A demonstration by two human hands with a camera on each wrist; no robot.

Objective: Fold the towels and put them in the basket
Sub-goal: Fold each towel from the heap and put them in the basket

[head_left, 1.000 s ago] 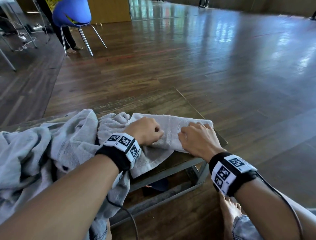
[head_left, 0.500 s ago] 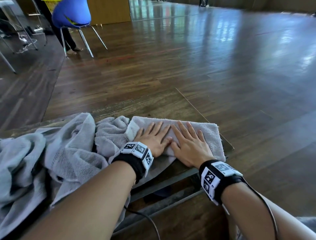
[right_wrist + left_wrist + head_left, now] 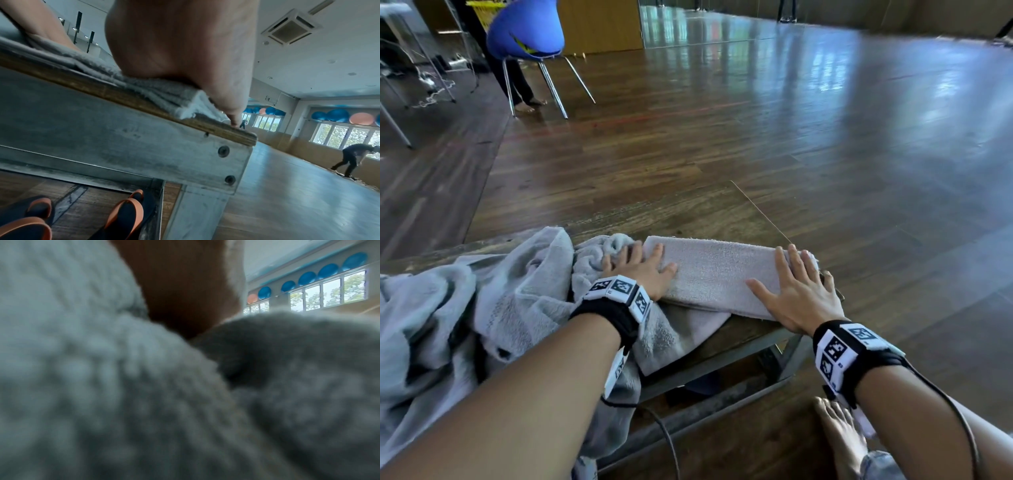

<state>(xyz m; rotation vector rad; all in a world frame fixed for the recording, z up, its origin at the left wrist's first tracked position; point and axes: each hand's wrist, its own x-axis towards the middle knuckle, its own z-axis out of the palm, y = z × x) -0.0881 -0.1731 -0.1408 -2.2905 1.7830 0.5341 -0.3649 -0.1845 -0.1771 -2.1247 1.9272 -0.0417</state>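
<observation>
Off to the outside of our left hand [image 3: 640, 270] sits the heap of unfolded towels [image 3: 482, 308], grey and rumpled, spilling over the near edge of the table [image 3: 688, 219]. Our left hand lies flat, fingers straight and spread, pressing the left end of the folded towel [image 3: 719, 270], fingertips reaching the crumpled cloth beyond. From the left wrist view we get only blurred terry filling the picture, so it adds nothing about the fingers.

Here is what changed: a second ago both fists were bunched on the cloth, half a second ago the palms lay side by side in the middle, and now they have slid apart to the two ends. We read that as smoothing the fold flat, so this towel looks nearly ready for its next fold or for the basket, which is not in view.

Between our hands the towel is a long, pale grey band, fairly flat, with a looser layer hanging toward us beneath it.

Our right hand [image 3: 796, 291] is open too, fingers straight and pressed down on the right end, near the table's corner. The right wrist view shows stacked layers there, the little finger touching the wood.
</observation>
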